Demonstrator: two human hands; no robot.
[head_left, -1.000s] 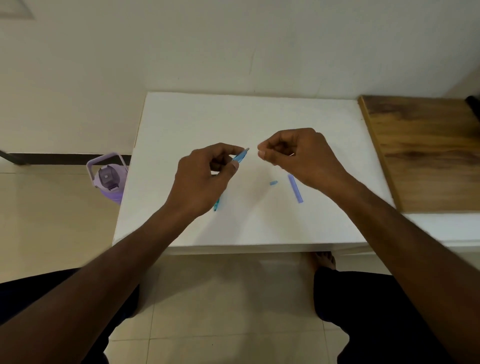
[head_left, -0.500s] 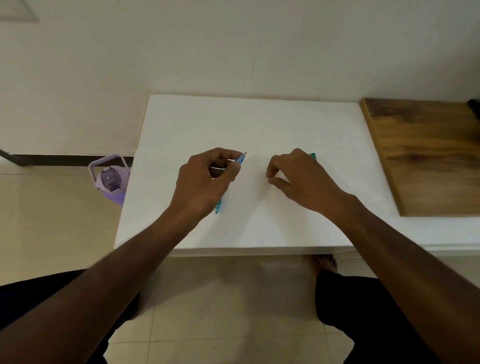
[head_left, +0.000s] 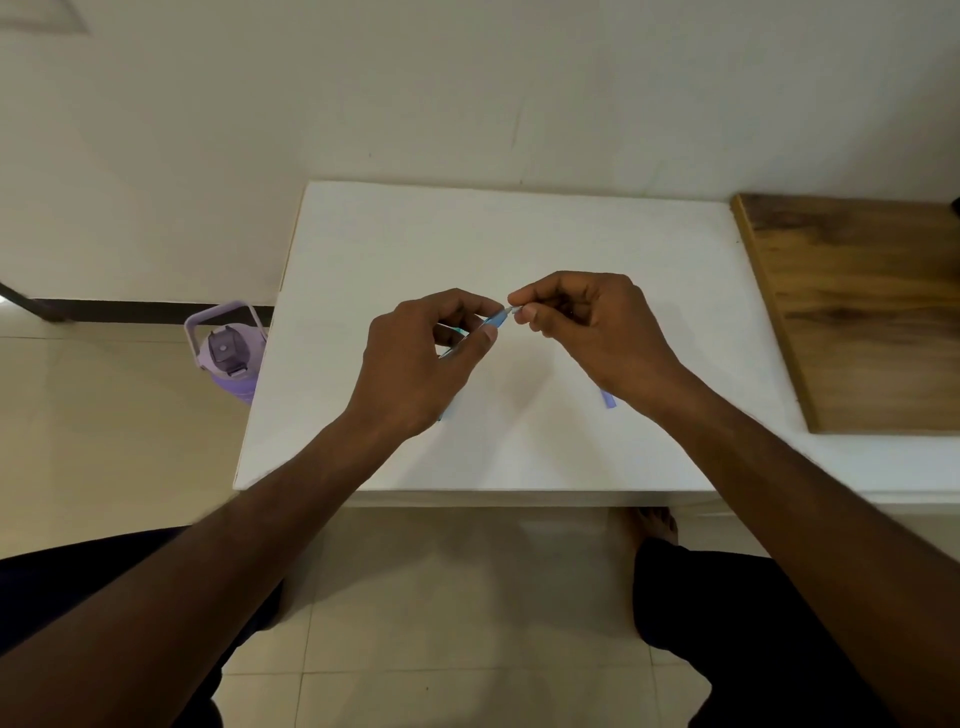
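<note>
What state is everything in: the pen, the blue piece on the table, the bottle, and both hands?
Left hand: grips the pen.
Pen: raised off the table, tip toward the right hand.
Right hand: fingers pinch a small part at the pen's tip.
Blue piece: lies on the table, half hidden by the right wrist.
Bottle: upright, lid on, handle raised.

left hand (head_left: 415, 358) and right hand (head_left: 597, 322) meet over the table (head_left: 467, 234); bottle (head_left: 228, 358) left of it, board (head_left: 857, 312) right.
</note>
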